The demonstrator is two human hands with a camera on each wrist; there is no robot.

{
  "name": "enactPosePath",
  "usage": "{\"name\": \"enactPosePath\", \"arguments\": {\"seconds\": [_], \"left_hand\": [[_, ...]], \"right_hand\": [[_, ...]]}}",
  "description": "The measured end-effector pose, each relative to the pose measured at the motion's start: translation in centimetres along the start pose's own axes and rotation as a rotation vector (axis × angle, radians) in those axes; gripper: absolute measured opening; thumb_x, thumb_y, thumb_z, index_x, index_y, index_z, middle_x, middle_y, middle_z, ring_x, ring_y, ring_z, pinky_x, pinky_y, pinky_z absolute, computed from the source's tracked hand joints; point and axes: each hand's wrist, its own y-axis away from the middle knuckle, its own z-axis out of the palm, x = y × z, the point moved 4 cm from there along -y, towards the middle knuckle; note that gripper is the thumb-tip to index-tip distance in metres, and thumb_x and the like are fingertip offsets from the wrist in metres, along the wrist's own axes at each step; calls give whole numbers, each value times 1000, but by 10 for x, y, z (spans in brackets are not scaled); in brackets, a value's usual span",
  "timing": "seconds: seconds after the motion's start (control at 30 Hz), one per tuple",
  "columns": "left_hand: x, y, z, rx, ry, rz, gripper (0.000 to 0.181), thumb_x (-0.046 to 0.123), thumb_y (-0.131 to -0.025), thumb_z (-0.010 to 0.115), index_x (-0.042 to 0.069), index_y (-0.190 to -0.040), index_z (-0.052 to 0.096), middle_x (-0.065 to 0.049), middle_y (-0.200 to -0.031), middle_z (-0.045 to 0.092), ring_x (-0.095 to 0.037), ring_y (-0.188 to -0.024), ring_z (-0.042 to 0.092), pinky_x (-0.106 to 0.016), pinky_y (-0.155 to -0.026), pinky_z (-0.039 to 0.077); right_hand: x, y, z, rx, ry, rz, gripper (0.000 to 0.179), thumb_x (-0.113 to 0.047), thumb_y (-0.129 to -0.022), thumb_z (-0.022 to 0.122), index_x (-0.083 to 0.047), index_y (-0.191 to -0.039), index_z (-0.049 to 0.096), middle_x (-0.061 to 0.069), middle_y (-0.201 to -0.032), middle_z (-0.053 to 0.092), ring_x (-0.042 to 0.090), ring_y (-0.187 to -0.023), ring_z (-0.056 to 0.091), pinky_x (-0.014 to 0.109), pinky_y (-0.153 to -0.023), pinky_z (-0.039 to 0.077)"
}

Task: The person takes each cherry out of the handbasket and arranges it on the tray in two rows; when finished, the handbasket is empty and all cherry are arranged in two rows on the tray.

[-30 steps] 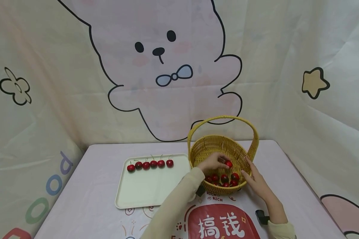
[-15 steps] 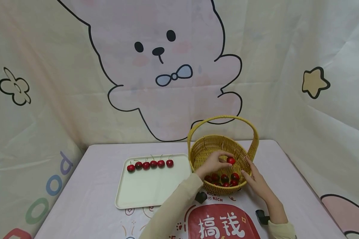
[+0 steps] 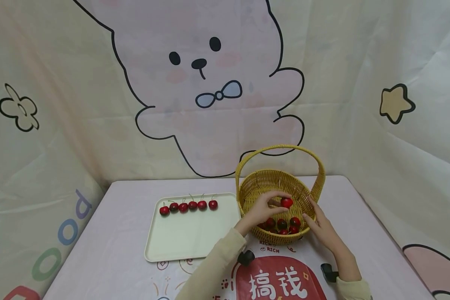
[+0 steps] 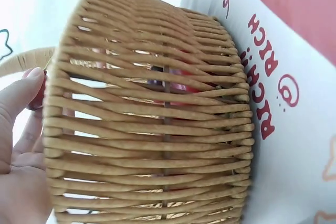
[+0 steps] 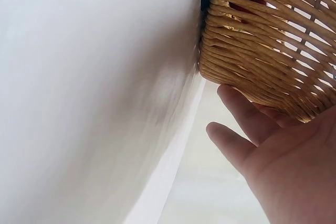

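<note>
My left hand (image 3: 264, 208) pinches a red cherry (image 3: 286, 202) between thumb and fingertips, above the inside of a yellow wicker basket (image 3: 271, 179). In the left wrist view, the pinched cherry (image 4: 38, 95) shows partly behind the basket wall (image 4: 147, 129). Several dark red cherries (image 3: 282, 224) lie at the basket's near side. My right hand (image 3: 324, 229) holds the basket's right rim, thumb over the inner side and fingers along the outside. In the right wrist view, that hand's fingers (image 5: 244, 111) lie against the wicker; the thumb is hidden.
Left of the basket lies a cream tray (image 3: 183, 241), with several stemmed cherries (image 3: 192, 206) in a row along its far edge. The basket's tall handle (image 3: 281, 147) arches above it. A patterned cloth (image 3: 123, 233) covers the table, and printed curtains stand behind and beside it.
My left hand first moved right inside the basket with the cherry, then drew slightly back left, the wrist turning. My right hand and the tray's cherries have stayed put.
</note>
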Motion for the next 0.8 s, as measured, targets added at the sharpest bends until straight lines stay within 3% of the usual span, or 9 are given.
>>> {"name": "enactPosePath", "arguments": {"seconds": [0.13, 0.43, 0.7, 0.8], "left_hand": [[8, 8, -1, 12, 18, 12, 37, 16, -86, 65, 18, -123, 60, 3, -124, 57, -5, -91, 62, -18, -74, 53], [21, 27, -7, 97, -24, 123, 38, 11, -85, 66, 10, -122, 59, -5, -119, 58, -9, -93, 62, -18, -74, 52], [26, 42, -12, 113, -4, 114, 37, 18, -88, 63, 15, -125, 58, -1, -121, 58, -9, -100, 60, -19, -78, 52], [27, 47, -14, 106, 16, 112, 36, 19, -91, 59, 12, -126, 57, -2, -121, 57, -9, -99, 62, -21, -76, 53]], "right_hand": [[-1, 0, 0, 3, -2, -5, 68, -32, -97, 46, -12, -150, 8, 29, -149, 13, 53, -131, 21, 70, -97, 24], [-1, 0, 0, 0, -10, -8, 68, -32, -97, 46, -11, -150, 8, 29, -149, 13, 54, -131, 19, 70, -97, 24], [0, 0, 0, 2, -5, -16, 69, -32, -96, 45, -10, -149, 8, 31, -148, 13, 54, -130, 19, 70, -97, 24], [0, 0, -1, 1, -4, -21, 68, -31, -96, 46, -9, -149, 8, 30, -148, 13, 54, -131, 19, 70, -97, 24]]}}
